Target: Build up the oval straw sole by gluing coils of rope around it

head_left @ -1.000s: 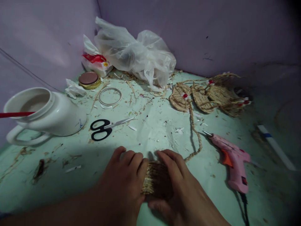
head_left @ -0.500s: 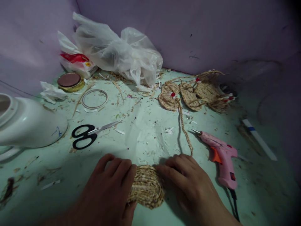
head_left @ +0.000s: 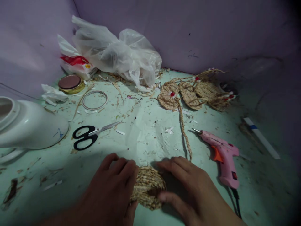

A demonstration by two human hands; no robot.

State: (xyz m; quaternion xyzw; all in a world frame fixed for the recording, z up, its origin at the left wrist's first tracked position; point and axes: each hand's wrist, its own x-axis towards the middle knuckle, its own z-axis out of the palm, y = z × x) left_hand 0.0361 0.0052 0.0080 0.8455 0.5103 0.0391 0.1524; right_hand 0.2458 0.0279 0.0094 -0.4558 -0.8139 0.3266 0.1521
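Note:
At the bottom centre lies a coiled straw-braid piece (head_left: 148, 185), rounded and brown-beige, its left part hidden by my fingers. My left hand (head_left: 113, 185) is closed on its left side, fingers over the top and thumb at the lower edge. My right hand (head_left: 185, 185) is at its right side with thumb and fingers apart. The thumb tip meets or nearly meets the right edge; I cannot tell whether it touches. A dark hollow or shadow shows on the piece beside that thumb.
Black-handled scissors (head_left: 86, 136) and a white jug (head_left: 39, 124) lie left. A pink glue gun (head_left: 223, 157) with a cord lies right. Behind are braided straw pieces (head_left: 168, 100) with red beads, a tape ring (head_left: 83, 102), a round tin (head_left: 70, 83) and a plastic bag (head_left: 117, 53). Scraps litter the surface.
My right thumb has come into view and spread away from the fingers, towards the piece's right edge. The straw piece appears tilted or bent differently, while my left hand keeps its grip.

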